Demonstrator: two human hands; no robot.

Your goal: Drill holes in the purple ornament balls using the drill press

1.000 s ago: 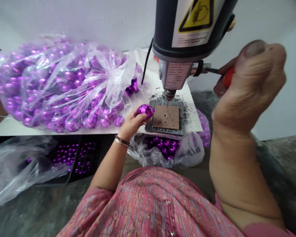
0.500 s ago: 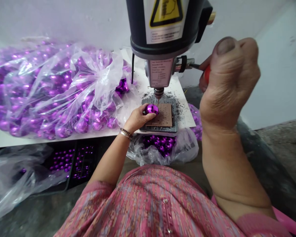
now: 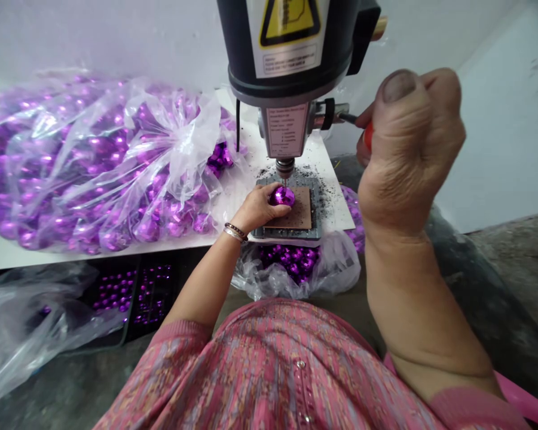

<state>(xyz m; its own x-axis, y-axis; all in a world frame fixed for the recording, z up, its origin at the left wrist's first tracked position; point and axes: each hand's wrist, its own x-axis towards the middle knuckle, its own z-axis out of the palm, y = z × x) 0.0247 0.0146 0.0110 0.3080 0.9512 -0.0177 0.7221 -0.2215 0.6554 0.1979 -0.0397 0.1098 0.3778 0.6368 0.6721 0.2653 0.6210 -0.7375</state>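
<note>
While our left hand pinches a faceted shiny purple bauble on the brown square pad under the drill chuck, our right hand clenches the red-handled lever, clear plastic sack of purple baubles crowding the left.

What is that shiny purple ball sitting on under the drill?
The purple ball rests on a brown board atop a grey drill plate. The left hand holds it there; where ball meets board is hidden by the fingers.

Soft, even daylight fills the scene, with faint shadows under the white table. Glare sparkles on the plastic bag of purple balls (highlights nearly white). Wide-angle distortion bends the edges, and the close right hand looks slightly soft.
</note>
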